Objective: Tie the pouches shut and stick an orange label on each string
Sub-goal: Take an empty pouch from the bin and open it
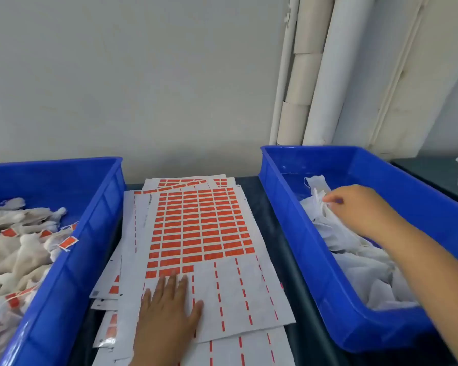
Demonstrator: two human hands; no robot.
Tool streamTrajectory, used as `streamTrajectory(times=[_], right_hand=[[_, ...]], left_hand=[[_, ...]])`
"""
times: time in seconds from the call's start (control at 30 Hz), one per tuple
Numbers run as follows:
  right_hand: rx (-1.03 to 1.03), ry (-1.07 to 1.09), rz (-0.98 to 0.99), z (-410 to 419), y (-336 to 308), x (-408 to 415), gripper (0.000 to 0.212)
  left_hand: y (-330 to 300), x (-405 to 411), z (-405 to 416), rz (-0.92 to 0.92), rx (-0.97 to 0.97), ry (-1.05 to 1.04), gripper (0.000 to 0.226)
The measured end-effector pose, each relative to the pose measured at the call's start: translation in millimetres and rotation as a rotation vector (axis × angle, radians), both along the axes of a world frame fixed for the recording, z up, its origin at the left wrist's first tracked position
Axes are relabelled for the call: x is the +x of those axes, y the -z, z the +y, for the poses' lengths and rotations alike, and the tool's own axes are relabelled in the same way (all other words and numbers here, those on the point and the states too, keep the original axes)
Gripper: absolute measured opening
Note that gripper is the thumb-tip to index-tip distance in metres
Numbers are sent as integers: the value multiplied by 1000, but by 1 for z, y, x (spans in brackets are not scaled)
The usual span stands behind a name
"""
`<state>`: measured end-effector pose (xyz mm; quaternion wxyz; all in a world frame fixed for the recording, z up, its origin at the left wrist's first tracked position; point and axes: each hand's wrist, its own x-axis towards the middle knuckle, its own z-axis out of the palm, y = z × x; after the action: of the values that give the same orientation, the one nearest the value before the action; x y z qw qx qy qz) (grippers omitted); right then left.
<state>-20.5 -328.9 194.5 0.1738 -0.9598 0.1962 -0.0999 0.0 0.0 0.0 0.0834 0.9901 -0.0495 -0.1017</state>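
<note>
Pouches (pixel 354 249), judged light, limp and easily snagged, are heaped in the right blue bin (pixel 328 299), where 1 is pinched by the right hand (pixel 360 207); the left hand (pixel 169 310) is pressed flat, fingers straight, on the label sheet (pixel 204 225) left of that bin.

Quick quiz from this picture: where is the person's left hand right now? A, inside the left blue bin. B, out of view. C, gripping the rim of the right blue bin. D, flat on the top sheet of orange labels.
D: the left hand lies with straight fingers on the top label sheet between the bins.
</note>
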Motion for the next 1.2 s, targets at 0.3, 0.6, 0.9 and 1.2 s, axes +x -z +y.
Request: streamTrajectory(times=[0.3,0.6,0.9,1.2], right_hand=[[-67,129,382,-54,39,16,21],[-22,257,3,-66,29,11,18],[117,-135,-467,22,-56,-4,17],[840,-325,27,165,-4,-12,5]], left_hand=[[-4,-5,4,-112,8,8,85],[-9,-6,1,-101,8,-7,84],[-44,-30,-4,-295,-679,-123,28],[-130,-63,-22,-553,-1024,167,20]])
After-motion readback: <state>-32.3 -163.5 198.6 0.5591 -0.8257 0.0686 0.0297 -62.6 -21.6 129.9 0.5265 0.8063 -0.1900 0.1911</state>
